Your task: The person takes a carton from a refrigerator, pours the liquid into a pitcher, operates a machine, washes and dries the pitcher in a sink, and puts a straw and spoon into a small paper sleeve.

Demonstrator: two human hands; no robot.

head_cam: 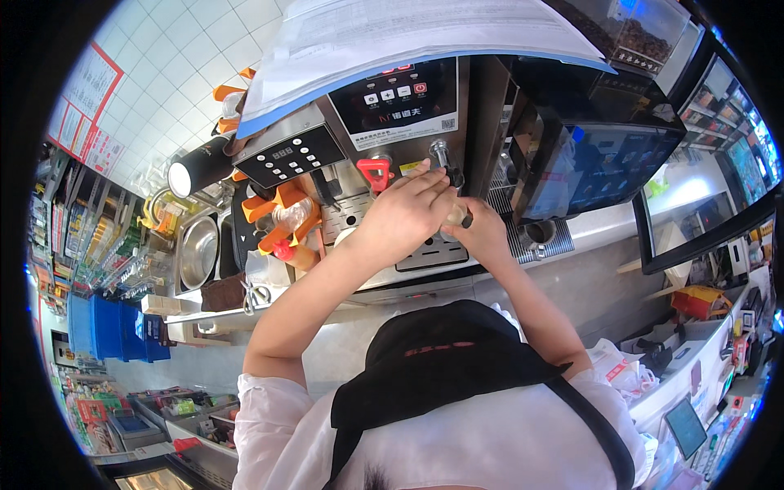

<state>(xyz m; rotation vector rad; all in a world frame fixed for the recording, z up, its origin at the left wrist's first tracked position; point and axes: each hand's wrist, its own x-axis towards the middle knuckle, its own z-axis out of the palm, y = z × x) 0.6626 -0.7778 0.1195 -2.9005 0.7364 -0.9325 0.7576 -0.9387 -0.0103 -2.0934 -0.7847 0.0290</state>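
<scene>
My left hand [411, 205] reaches across the front of a steel water boiler machine [380, 138]. Its fingertips lie at a metal tap with a black end [454, 176]; the palm side is hidden, so its grip is unclear. Just below and to the right, my right hand [487, 231] holds a small pale, translucent container [456, 215] under the tap. Part of that container is covered by both hands. To the left of the tap, a red tap handle [375, 174] sticks out above my left wrist. Below the hands is a slotted drip tray [432, 256].
Papers on a blue clipboard [422, 37] overhang the machine. Left are orange cup holders [288, 211], a red-capped bottle [297, 254], scissors [256, 297] and a steel sink [199, 251]. A black touchscreen machine [603, 165] and a metal cup [538, 234] stand right.
</scene>
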